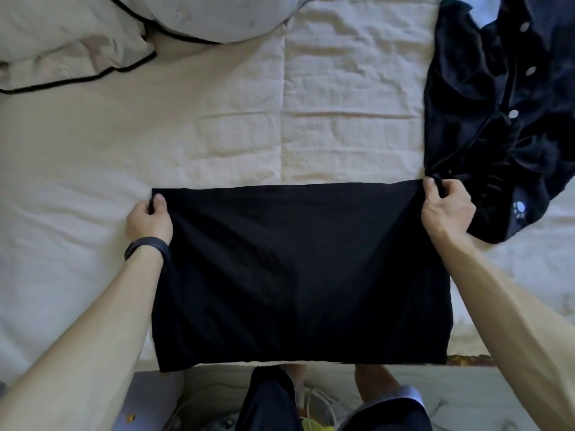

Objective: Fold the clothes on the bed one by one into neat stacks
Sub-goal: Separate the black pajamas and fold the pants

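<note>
Our left hand (149, 220) and right hand (446, 209) pinch far corners of black garment (298, 275), stretched over bed (217, 135) edge. Risk: uneven pull skews fold; right corner snags buttoned shirt (497, 119).

Black cloth on cream.
The garment (295, 269) at centre is plain black; the shirt (485, 126) at upper right is dark navy with pale round buttons; the sheet (217, 126) is cream; the pillow (62, 42) at upper left is cream with black piping.
</note>
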Motion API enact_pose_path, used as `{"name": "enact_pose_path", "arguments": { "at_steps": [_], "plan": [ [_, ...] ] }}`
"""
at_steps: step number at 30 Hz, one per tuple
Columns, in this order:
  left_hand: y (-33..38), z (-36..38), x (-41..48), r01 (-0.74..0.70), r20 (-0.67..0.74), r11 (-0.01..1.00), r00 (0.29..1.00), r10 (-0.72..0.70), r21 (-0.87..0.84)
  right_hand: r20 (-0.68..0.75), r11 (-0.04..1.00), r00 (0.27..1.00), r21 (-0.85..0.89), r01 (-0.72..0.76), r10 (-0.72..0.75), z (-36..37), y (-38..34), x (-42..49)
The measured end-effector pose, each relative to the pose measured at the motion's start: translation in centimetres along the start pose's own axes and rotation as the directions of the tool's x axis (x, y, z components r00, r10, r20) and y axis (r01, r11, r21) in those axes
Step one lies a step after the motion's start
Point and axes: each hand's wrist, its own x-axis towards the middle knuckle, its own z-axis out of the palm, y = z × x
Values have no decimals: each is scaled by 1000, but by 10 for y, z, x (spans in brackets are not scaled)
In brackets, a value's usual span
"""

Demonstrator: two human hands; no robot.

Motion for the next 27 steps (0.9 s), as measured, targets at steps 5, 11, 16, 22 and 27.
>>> {"name": "enact_pose_path", "arguments": {
  "at_steps": [5,11,16,22,27],
  "plan": [
    [5,3,2,-60,-19,998,998,61,33,-14,997,1000,-74,21,-22,5,-7,-5],
    [-16,25,-113,-724,-48,650,659,751,232,-101,852,863,-248,461,-495,23,10,-113],
    [-71,62,-200,-920,462,307,388,797,244,389,492,633,-406,770,-670,53,66,-214],
    [-90,40,-88,-727,374,548,684,626,413,353,560,821,-606,566,-448,34,102,-116],
    [-79,32,-91,-612,238,675,787,569,412,292,620,855,-592,514,-429,14,92,-97]
  ]
}}
